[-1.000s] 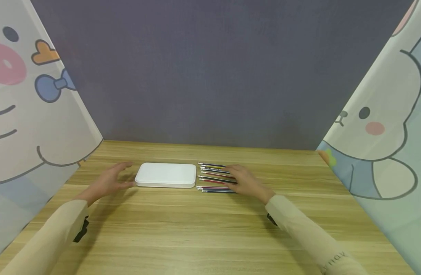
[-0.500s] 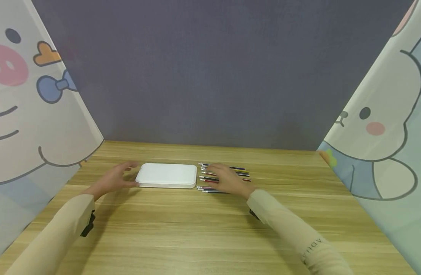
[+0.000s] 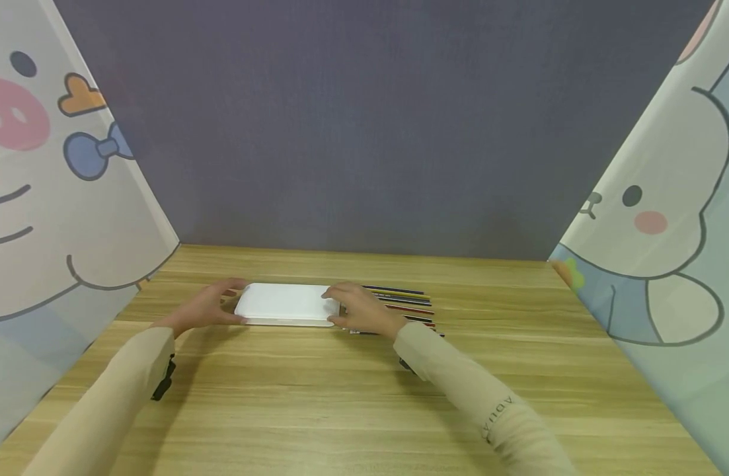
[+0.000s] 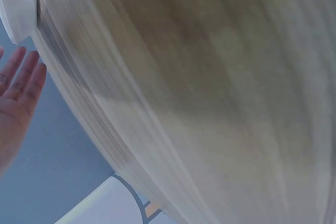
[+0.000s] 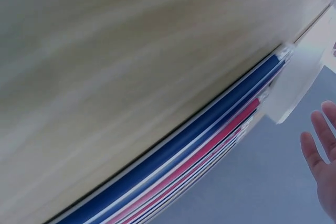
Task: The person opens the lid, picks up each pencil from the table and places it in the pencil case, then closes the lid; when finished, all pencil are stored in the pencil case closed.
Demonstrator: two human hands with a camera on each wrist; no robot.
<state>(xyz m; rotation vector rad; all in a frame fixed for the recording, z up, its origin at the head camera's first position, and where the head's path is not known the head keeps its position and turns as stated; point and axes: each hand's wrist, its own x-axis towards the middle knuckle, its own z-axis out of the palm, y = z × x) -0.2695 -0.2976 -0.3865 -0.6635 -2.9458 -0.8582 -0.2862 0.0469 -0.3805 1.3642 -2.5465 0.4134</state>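
- From my head view, the white case (image 3: 283,302) lies flat on the wooden tabletop (image 3: 305,390), between the two hands.
- I have the left hand (image 3: 203,307) at the case's left end, its grip apart: thumb toward the near corner, fingers toward the far one. I cannot tell whether it touches.
- I see the right hand (image 3: 364,311) at the other end, grip also apart, fingertips over the top and thumb by the near corner; contact is unclear to me.
- The pencils (image 3: 402,297) lie side by side just right of the case, partly hidden by the right hand; my right wrist view shows blue and pinkish-red ones, pale ends toward the case.
- Behind the tabletop I see a dark panel (image 3: 364,132).
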